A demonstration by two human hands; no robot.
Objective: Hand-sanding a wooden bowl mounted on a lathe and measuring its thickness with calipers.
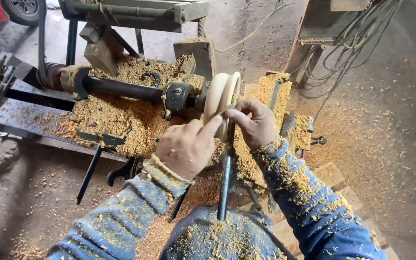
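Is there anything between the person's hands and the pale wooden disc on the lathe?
Nothing visible. The left hand reaches the wooden disc with its fingers, and the right hand curls at the disc's edge. A dark tool bar runs below, between the arms, not blocking either hand.

A spanner [121, 172] lies on the floor below the sawdust [116, 115]. Cables [347, 53] hang top right. A tyre [22, 9] shows top left.

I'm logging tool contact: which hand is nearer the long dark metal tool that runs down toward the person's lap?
Right. The right hand sits at the tool's upper end beside the wooden disc; the left hand lies to the tool's left, forefinger against the disc.
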